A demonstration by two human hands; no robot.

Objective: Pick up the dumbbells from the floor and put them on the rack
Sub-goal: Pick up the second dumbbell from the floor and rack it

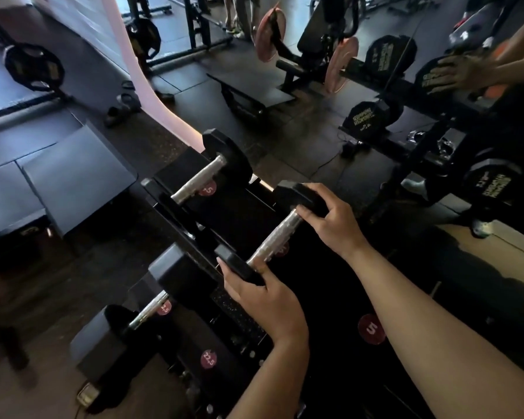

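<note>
Evidently rigid and light: dumbbell (273, 234) gripped at both heads, left hand (263, 293) near, right hand (327, 213) far, over the rack (248, 207); knurled bar better.

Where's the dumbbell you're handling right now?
Centre of the head view: the dumbbell is over the rack, left hand on its near head, right hand on its far head, just right of the racked dumbbell.
</note>
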